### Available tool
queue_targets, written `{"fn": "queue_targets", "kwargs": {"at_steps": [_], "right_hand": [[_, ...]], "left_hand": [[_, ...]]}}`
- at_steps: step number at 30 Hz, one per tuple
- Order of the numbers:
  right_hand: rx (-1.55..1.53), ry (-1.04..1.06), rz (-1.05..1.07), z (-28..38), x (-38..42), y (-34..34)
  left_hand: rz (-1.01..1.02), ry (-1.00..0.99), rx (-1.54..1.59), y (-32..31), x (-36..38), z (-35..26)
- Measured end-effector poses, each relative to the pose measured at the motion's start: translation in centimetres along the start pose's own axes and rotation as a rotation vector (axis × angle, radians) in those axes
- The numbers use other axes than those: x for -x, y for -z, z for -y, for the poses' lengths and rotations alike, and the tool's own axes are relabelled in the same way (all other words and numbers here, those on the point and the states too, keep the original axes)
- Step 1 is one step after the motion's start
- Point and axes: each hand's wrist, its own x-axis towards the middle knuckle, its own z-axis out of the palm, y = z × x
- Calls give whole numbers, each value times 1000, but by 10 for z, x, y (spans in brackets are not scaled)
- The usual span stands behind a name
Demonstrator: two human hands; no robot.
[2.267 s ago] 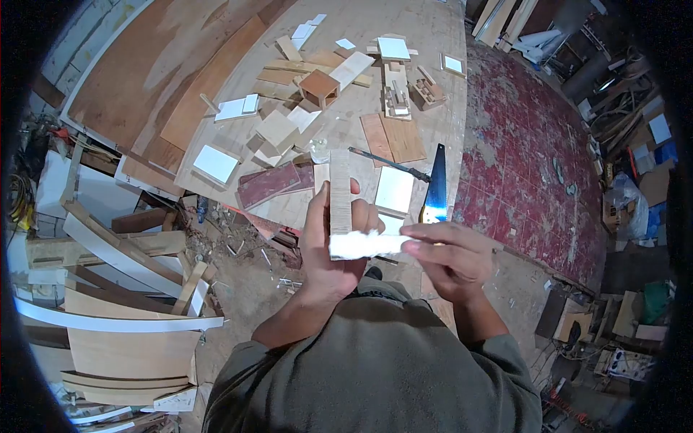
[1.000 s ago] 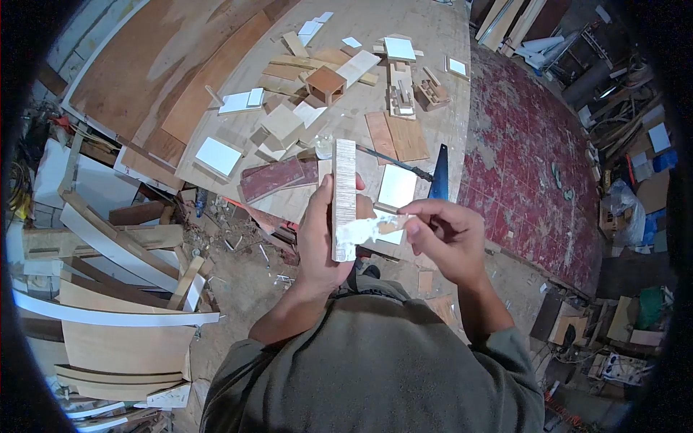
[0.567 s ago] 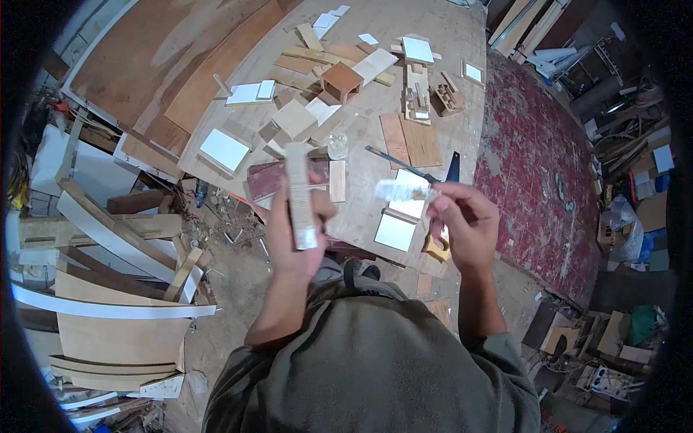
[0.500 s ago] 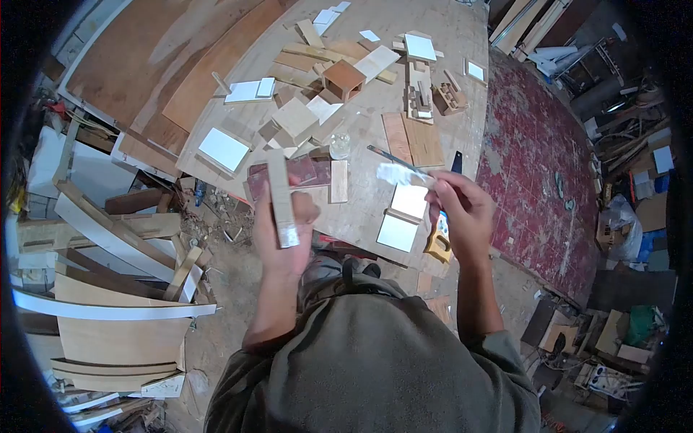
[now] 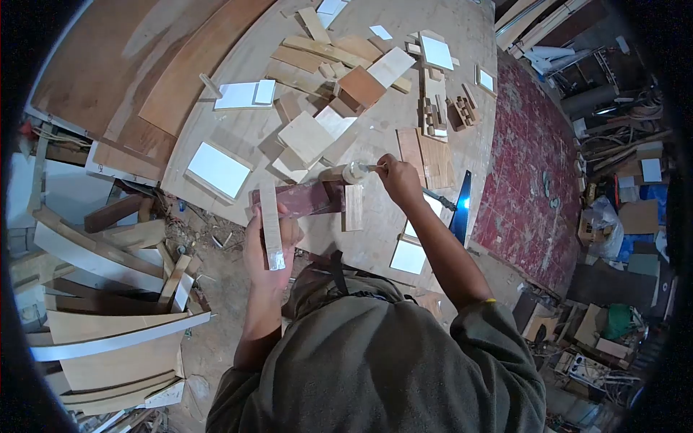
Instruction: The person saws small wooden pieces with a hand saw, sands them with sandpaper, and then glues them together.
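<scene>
Hands (image 5: 336,209) apart — wood strip (image 5: 271,227), glue-smeared end, small jar (image 5: 355,172)

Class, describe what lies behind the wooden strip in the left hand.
Behind the wooden strip in the left hand, dark red wood shows on both sides; whatever the strip itself covers cannot be seen.

Left hand (image 5: 271,247) around a pale wood strip (image 5: 270,220).
</scene>
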Motion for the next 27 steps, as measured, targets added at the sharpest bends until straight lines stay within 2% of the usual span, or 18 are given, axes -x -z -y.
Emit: {"fn": "queue_targets", "kwargs": {"at_steps": [3,6,10,12,19,21,27], "right_hand": [[74,2,40,-9,-17,-18],[56,84,62,-10,-22,-30],[29,73,89,-15,-26,-47],[32,140,-2,-17,-26,-52],[204,227,57,-7,-24,-48],[237,267,-47,-6,-26,-50],[173,213,-15,-15,-27,-61]], "left_hand": [[14,23,10,0,-19,-7],[-20,62,39,3,-33,-10],[-71,78,57,3,-47,-11],[-55,79,52,2,-53,-12],[-83,83,52,6,-68,-9],[-108,98,55,4,-72,-8],[-109,112,66,4,-80,-1]]}}
